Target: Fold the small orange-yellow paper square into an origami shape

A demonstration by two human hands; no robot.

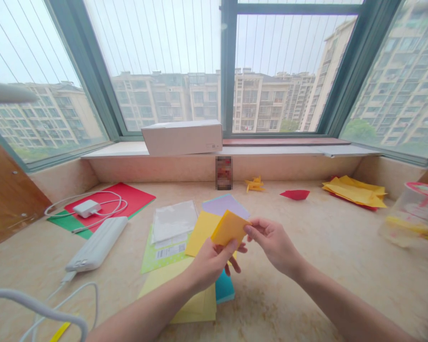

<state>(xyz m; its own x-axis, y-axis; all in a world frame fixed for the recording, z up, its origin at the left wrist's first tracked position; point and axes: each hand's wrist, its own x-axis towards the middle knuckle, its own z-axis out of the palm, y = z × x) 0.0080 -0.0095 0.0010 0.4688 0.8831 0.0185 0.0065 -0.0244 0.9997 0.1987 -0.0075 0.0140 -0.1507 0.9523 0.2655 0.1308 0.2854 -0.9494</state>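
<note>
Orange paper [229, 227], folded, flat, pinched by hands

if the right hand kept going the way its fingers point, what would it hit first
Probably the folded orange paper that the right hand already pinches; past it, the left hand. Depth is unclear.

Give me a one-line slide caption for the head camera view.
Both hands, left hand and right hand, hold a folded orange paper above coloured paper sheets on a windowside counter.
</note>
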